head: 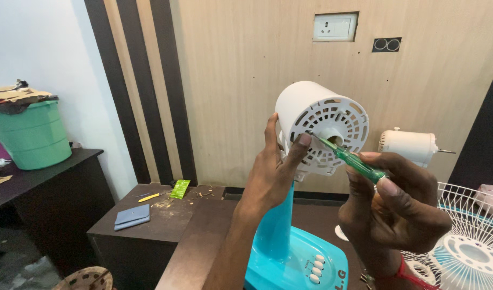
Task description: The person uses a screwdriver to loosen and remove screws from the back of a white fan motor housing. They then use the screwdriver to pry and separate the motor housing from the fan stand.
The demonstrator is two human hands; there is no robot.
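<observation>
Motor housing (319, 126), white and round with a vented back, sits up on the turquoise fan stand (276, 225), whose base rests near the front edge of the dark brown table (203, 236). Left hand (273, 172) comes up from below, fingers wrapped on the housing's left side, thumb pressed on the vented face. Right hand (399, 207) is clenched around one green-handled screwdriver (351, 158), tip angled up-left into the housing's centre hole. Open air above and left of the housing, back to the wooden wall panel (246, 70).

Scanning from the left: one green bucket (34, 137) heaped with cardboard scraps stands on a dark cabinet (37, 177) by the left edge. On the lower side table (144, 215), one grey flat pouch (132, 216) near its front edge, one yellow-handled tool (148, 197) and one small green packet (180, 188) toward its back edge, among crumbs of debris. Four white oval buttons (315, 267) show on the fan base. High on the wall, one white socket plate (335, 27), a small dark cut-out (386, 44) beside it. Right of the housing, one bare white motor (410, 146) with its shaft pointing right. At the right edge, one white wire fan guard (472, 241) crowds the right hand's space.
</observation>
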